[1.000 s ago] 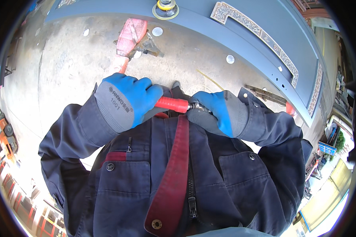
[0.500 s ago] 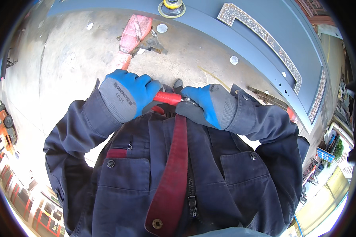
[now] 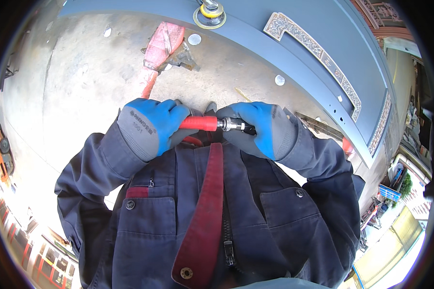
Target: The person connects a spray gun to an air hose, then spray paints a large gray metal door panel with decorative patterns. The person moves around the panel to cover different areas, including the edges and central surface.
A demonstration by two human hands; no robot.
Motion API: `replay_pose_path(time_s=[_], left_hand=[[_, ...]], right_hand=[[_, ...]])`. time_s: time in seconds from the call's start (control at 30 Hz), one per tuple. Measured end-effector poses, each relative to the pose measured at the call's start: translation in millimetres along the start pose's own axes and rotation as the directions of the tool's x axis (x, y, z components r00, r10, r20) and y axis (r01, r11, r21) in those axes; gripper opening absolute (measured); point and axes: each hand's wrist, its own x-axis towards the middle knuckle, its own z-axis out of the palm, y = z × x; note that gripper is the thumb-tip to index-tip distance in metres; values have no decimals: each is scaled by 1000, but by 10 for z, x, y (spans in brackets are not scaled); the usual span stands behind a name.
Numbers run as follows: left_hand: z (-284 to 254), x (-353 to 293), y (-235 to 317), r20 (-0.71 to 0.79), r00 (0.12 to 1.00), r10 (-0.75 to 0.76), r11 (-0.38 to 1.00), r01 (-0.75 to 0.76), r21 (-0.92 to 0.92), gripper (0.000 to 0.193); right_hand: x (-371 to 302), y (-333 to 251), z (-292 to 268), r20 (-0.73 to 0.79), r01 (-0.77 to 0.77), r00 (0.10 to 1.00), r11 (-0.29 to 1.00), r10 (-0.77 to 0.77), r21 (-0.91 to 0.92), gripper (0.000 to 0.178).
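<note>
In front of my chest, my left hand (image 3: 152, 123), in a blue and grey work glove, is closed round a red tool handle (image 3: 201, 123). Most of that tool is hidden by the glove, so I cannot make out its kind. From the handle's right end a silver metal coupling (image 3: 232, 124) with a black end runs into my right hand (image 3: 258, 126). Gloved in the same way, my right hand has its fingers wrapped round the coupling. Handle and coupling lie in one nearly level line and appear joined.
A large blue-grey panel (image 3: 253, 43) with an ornate raised trim (image 3: 318, 53) stretches across the far right. On its near edge sits a round sander (image 3: 210, 15) with a yellow ring. A red-pink support (image 3: 164, 45) stands on the concrete floor (image 3: 96, 62) at the far left.
More of the metal coupling shows between my hands now, and the red handle lies more level. The panel and floor have shifted slightly in view. Both hands keep their grip.
</note>
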Motion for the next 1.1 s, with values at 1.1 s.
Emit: replay_pose_path(time_s=[1.1], left_hand=[[91,2,118,30,991,128,983,-131,131,30]], right_hand=[[-167,-176,-51,212,110,977,879,-10,-464,39]])
